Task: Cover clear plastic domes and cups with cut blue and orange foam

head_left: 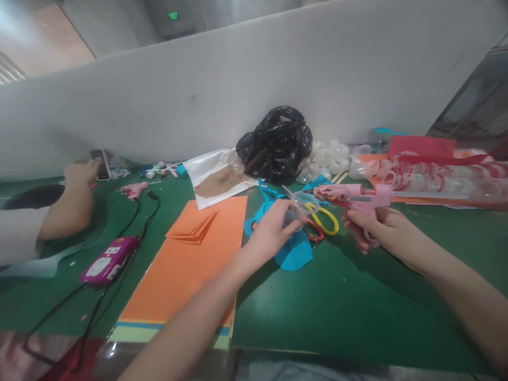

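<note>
My right hand [387, 227] is wrapped round the grip of a pink glue gun [367, 200], fingers curled at the trigger, nozzle pointing left. My left hand [272, 225] has a clear plastic cup [305, 202] between thumb and fingers, rim toward the gun; nozzle is right by the rim, can't tell if it touches. Both are above the green bench [357, 312], gun and cup near the middle. Under and around my left hand: blue paper cut-outs [293, 254], plus scissors [335, 223] with yellow and red handles just right of them, partly covered by the cup. Left of that, a large orange sheet [198, 275] on top of other coloured sheets, with folded orange pieces [194, 231] on it. Behind, against the grey partition [159, 106], a black plastic bag [278, 145], beside a white bag [202, 198] with something brown on or in it. Right of the black bag, a pile of clear cups [331, 159]; further right, a row of cups with red bands [444, 182], red sheet [423, 146] behind. Far left, another person's hand [79, 172] at a dark phone-like object [103, 165]; near it a second pink glue gun [134, 190], then a purple box [111, 260] with black cables.
</note>
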Available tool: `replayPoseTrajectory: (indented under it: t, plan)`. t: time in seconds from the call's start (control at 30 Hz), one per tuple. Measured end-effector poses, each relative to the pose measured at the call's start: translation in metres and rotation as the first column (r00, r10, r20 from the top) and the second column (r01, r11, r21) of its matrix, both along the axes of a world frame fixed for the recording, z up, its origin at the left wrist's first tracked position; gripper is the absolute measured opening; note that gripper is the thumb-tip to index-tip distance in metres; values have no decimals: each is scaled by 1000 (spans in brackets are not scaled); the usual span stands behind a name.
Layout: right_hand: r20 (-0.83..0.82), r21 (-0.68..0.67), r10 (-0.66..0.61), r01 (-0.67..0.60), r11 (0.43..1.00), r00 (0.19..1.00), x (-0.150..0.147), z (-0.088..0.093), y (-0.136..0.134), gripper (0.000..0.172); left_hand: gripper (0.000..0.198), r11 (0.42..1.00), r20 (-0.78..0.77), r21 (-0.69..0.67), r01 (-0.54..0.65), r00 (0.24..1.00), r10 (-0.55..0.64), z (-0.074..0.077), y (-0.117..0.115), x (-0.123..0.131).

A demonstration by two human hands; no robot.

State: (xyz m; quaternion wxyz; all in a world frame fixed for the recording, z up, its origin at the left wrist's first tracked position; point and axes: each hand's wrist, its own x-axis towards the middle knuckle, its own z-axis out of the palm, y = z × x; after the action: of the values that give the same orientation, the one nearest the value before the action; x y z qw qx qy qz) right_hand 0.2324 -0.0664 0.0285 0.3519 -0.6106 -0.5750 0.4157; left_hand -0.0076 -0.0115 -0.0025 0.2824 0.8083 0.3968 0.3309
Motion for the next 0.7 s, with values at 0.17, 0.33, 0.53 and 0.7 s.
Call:
replayPoseTrajectory:
  t: [0.17,0.33,0.53,0.7]
  plan:
    - [-22,9,-15,15,1000,1000,-1,-1,0,64,21,999,13,31,15,1000,-15,-2,1,0]
    - [-39,3,-15,15,1000,999,-2,0,0,65,19,1000,20,23,0,1000,-1,-1,1,0]
    - [-48,9,-11,11,1000,999,-1,0,0,64,21,999,35,23,-30,999,30,2,0,-2]
    - [-80,16,4,-3,1000,997,2,-1,-2,61,20,998,52,50,-40,998,37,2,1,-4]
